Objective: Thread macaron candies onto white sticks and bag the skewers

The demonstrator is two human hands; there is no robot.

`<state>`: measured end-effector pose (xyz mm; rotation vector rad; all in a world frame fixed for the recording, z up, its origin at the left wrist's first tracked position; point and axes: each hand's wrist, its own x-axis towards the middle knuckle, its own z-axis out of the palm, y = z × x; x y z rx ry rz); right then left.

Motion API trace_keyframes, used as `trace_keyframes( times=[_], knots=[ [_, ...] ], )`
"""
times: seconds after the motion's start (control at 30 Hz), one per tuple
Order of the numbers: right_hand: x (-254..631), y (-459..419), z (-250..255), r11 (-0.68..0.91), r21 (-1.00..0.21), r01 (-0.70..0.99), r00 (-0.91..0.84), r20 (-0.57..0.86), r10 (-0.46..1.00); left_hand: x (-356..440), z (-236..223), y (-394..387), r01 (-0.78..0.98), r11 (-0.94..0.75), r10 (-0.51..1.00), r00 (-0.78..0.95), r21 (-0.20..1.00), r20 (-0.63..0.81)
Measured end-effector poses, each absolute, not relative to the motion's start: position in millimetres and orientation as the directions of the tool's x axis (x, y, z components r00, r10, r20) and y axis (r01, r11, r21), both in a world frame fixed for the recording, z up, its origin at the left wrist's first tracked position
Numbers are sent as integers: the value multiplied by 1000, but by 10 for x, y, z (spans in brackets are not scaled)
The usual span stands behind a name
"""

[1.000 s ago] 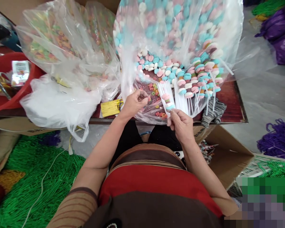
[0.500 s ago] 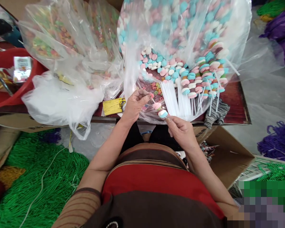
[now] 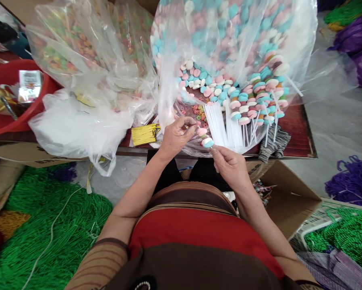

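Dark red wood shows at the right end of the counter (image 3: 301, 135), with a grey floor (image 3: 334, 129) beyond it. One candy stick (image 3: 207, 142) is up in front of the counter's near edge, between the two hands; its long axis runs aslant, the threaded tip pointing away from the body and to the left, the lower end toward the right hand (image 3: 231, 162). Pink, green, white and blue pieces sit on it, just past the right grip, whose thumb and forefinger are pressed closed on the bare lower end. At the tip, the left hand (image 3: 177, 137) has thumb and forefinger nearly together beside a small pink piece; whether that grip holds it, I cannot tell.

Two bundles of white sticks (image 3: 215, 127) lie just beyond the right hand. Further right is a heap of filled sticks (image 3: 261, 98), too overlapped to count. Loose ring candies (image 3: 199, 112) lie beyond the left hand, also too crowded to count. One yellow bundle of ties (image 3: 143, 134), one red basin (image 3: 25, 121) and one white plastic bag (image 3: 81, 125) sit to the left.
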<state>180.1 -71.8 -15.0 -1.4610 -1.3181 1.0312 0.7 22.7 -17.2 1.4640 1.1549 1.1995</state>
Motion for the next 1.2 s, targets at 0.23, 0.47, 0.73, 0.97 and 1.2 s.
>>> trace_keyframes(
  times=[0.23, 0.47, 0.73, 0.97, 1.2],
  knots=[
    [1810, -738, -182, -27, -975, 220, 82, -9, 997, 51, -213, 256, -286, 23, 996, 91, 958, 4],
    [1811, -741, -183, -43, -974, 224, 60, -30, 998, -17, -183, 263, -325, 172, 971, 215, 930, -105],
    [1697, -582, -269, -92, -995, 47, 60, -90, 994, 87, -139, 260, -419, 296, 931, 326, 858, -163],
    [1689, -527, -306, -49, -993, 112, 180, -28, 983, 198, -165, 125, -402, 149, 983, 156, 903, -93],
    [1825, -484, -357, -98, -952, -288, 185, -156, 970, 203, 53, 483, -56, -93, 955, 278, 994, 105]
  ],
)
